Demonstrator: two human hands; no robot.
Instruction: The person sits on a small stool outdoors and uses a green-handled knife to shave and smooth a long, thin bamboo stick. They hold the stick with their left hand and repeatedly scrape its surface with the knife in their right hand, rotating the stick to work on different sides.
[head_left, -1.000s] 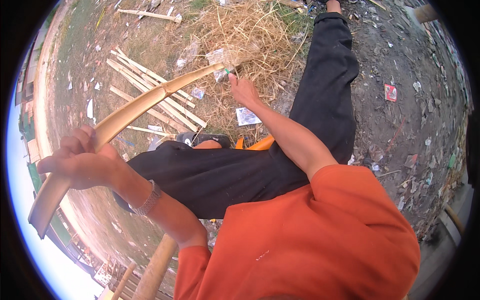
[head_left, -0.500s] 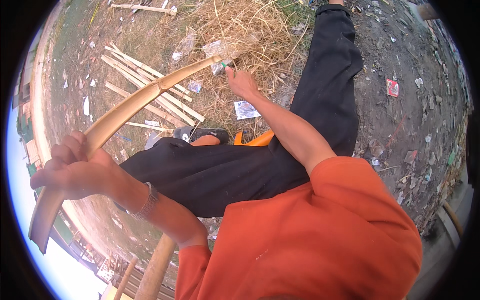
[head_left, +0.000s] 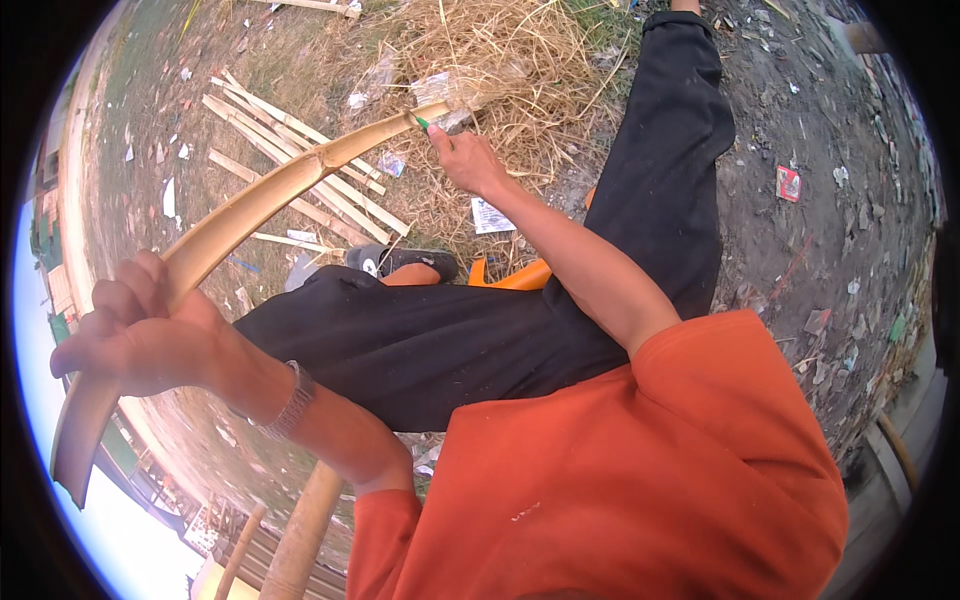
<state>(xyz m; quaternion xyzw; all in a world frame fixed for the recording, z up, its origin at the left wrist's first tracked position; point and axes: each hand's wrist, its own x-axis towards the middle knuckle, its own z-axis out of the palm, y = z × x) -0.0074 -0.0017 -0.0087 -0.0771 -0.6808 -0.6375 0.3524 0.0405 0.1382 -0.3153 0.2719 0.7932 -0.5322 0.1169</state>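
A long split bamboo strip [head_left: 245, 210], curved and hollow on its inner face, slants across the left half of the view. My left hand [head_left: 150, 335] is wrapped round it near its lower end, which sticks out below the fist. The strip's far end lies over the straw. There my right hand [head_left: 467, 162] is closed on a slim green tool [head_left: 422, 124], whose tip meets the strip's inner face. The tool is too small to tell its kind.
Several narrow bamboo slats [head_left: 290, 150] lie crossed on the ground beyond my bent leg. Dry straw [head_left: 520, 70] is heaped at the far middle. An orange plastic piece [head_left: 515, 275] sits beside my dark shoe [head_left: 405, 262]. A thick pole [head_left: 305, 530] rises at the lower left.
My right hand has moved a little left along the strip with the green tool, away from the far end. My left hand keeps its grip and has shifted slightly left and up.
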